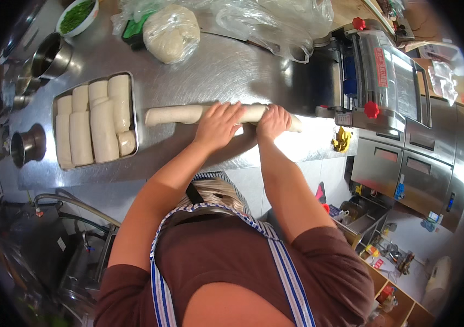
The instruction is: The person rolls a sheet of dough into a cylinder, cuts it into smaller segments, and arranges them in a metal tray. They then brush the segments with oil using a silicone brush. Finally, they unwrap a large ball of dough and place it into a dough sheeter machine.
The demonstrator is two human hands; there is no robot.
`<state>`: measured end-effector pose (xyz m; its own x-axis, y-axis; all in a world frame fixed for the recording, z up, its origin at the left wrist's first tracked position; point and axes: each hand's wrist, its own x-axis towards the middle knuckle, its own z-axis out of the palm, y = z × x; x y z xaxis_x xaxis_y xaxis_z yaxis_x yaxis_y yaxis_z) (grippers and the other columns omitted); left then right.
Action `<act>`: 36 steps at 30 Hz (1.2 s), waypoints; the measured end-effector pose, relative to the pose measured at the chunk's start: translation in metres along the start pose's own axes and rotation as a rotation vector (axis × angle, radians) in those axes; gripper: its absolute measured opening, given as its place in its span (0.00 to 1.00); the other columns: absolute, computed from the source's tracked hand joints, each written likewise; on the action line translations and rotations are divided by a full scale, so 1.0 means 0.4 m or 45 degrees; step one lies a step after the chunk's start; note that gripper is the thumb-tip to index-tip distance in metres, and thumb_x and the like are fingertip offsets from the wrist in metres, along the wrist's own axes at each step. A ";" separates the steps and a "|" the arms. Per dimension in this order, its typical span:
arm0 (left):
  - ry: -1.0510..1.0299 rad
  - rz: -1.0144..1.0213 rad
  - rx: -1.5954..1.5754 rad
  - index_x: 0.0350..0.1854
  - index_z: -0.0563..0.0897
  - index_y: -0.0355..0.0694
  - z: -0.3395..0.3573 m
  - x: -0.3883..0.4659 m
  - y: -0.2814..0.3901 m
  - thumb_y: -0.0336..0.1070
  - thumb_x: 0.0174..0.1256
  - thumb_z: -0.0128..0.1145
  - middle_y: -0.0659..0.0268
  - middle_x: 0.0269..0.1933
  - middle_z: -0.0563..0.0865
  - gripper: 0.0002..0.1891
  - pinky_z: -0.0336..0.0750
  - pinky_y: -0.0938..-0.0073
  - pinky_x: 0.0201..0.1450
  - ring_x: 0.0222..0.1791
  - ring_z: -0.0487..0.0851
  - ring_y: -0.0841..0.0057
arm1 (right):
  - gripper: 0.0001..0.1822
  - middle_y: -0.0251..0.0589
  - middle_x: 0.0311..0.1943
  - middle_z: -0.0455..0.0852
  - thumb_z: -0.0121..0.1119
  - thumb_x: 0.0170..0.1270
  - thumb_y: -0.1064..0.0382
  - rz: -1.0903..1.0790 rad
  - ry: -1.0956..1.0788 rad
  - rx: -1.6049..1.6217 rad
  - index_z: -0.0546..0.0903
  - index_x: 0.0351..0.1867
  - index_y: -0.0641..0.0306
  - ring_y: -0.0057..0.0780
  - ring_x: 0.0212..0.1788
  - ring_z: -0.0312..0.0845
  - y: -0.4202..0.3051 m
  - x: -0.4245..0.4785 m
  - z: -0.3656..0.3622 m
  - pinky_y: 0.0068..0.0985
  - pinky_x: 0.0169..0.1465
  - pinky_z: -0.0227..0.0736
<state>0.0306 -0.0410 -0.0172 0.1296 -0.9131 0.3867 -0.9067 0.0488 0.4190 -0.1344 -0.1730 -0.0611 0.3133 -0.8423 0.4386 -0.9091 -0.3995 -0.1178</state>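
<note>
A long roll of pale dough (175, 115) lies crosswise on the steel worktable in front of me. My left hand (218, 124) is laid over its middle, fingers stretched across the top and the thumb on the near side. Towards the right end, my right hand (272, 121) is curled around the roll, whose tip shows just past my fingers. Left of the roll stands a rectangular metal tray (134, 98) holding several short, thick dough rolls (103, 131), some overlapping others.
A dough sheeter machine (373, 77) with red knobs stands at the right. Along the back are a plastic-wrapped dough ball (171, 34), clear plastic bags (264, 24) and a bowl of chopped greens (77, 18). Metal pots (52, 57) stand left; a yellow cloth (342, 139) hangs near the right edge.
</note>
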 end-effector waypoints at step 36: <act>-0.056 -0.132 0.263 0.67 0.71 0.39 -0.006 -0.117 0.082 0.46 0.66 0.54 0.56 0.62 0.78 0.28 0.59 0.57 0.71 0.66 0.71 0.60 | 0.16 0.40 0.49 0.82 0.41 0.68 0.59 0.123 0.081 0.335 0.82 0.44 0.56 0.43 0.56 0.73 0.169 -0.045 -0.050 0.39 0.64 0.60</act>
<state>-0.0044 0.0045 -0.0197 0.2127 -0.9259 0.3121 -0.9529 -0.1260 0.2757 -0.2071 -0.1777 -0.0591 0.2035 -0.8597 0.4685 -0.8288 -0.4059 -0.3850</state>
